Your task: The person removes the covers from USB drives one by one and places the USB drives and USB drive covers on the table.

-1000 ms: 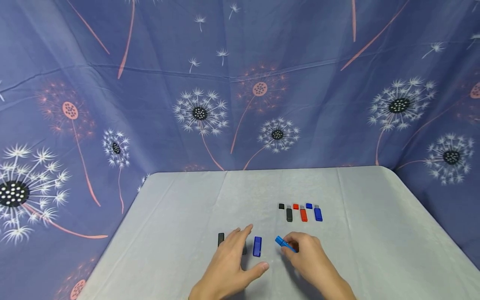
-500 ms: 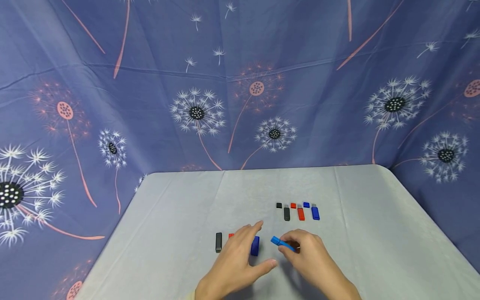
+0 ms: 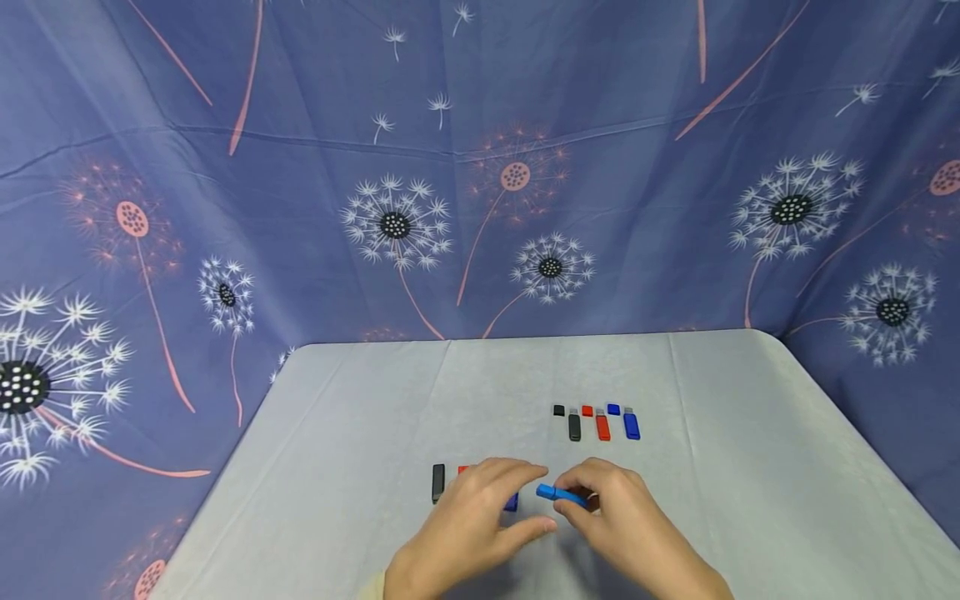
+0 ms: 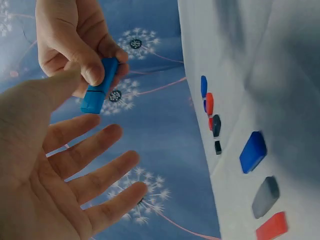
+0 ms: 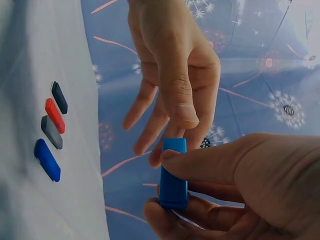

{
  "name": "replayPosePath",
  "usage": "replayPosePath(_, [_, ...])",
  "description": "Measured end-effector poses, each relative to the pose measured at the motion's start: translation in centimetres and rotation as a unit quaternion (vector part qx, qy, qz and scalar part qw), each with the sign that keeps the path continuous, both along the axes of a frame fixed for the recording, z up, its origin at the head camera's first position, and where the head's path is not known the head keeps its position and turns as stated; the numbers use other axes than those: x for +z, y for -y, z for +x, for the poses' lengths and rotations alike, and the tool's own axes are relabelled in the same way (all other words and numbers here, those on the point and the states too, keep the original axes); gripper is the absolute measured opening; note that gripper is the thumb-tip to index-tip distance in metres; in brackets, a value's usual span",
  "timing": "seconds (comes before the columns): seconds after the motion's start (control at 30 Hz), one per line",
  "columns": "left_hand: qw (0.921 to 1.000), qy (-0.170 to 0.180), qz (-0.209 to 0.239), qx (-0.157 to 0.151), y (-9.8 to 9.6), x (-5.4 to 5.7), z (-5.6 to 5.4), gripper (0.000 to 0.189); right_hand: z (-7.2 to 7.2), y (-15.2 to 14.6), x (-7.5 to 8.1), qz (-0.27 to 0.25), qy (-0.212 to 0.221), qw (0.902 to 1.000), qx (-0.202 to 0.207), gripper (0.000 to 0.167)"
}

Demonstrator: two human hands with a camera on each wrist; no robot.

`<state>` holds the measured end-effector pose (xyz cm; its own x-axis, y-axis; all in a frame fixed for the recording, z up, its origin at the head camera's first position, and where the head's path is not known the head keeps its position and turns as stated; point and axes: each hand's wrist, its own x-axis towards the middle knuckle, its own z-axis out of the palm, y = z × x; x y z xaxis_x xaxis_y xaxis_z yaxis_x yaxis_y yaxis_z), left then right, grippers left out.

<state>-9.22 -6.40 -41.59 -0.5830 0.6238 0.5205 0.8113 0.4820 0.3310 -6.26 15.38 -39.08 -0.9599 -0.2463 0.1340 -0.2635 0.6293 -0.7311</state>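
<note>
A light blue USB stick with its cap on is pinched between the thumb and fingers of my right hand, raised over the table. The capped end points left, toward my left hand. That hand's thumb and fingers stand apart around the cap's end, with a small gap to it in the head view. Below lies a row of capped sticks: black, red, grey and dark blue. In the head view my left hand hides the grey one and covers parts of the red and dark blue ones.
Farther back on the white-covered table lie uncapped USB sticks in black, red and dark blue. Beside each plug sits a matching cap, such as the red cap. A dandelion-patterned cloth hangs behind.
My left hand has shifted right toward the light blue USB stick, and its fingers have bent toward the cap. The stick has tipped closer to level in my right hand.
</note>
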Motion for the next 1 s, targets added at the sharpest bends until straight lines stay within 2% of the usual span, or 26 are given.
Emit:
replayPosePath(0.17, [0.9991,-0.018,-0.036,-0.017,0.3,0.8,0.0,0.036,0.1,0.0,0.2,-0.002,-0.004,0.9994,0.034,0.009])
replayPosePath(0.4, [0.9971,0.006,-0.071,-0.026,0.8,1.5,0.3,0.025,0.2,0.2,0.3,-0.002,0.007,0.9968,0.08,0.008])
replayPosePath(0.57, [0.997,-0.002,-0.07,-0.033,0.9,1.6,0.5,0.027,0.3,0.6,0.3,0.003,0.005,0.993,0.118,0.006])
replayPosePath(0.77, [0.9973,-0.023,-0.063,-0.03,1.0,1.4,0.6,0.027,0.2,1.1,0.3,-0.002,0.008,0.9904,0.138,0.006])
replayPosePath(0.87, [0.9973,-0.025,-0.065,-0.025,1.1,1.2,0.6,0.028,0.2,1.2,0.4,-0.007,0.033,0.9881,0.15,0.007])
replayPosePath(1.0, [0.9976,-0.01,-0.064,-0.025,1.2,1.1,0.6,0.03,0.1,1.4,0.4,-0.018,0.063,0.985,0.16,0.008])
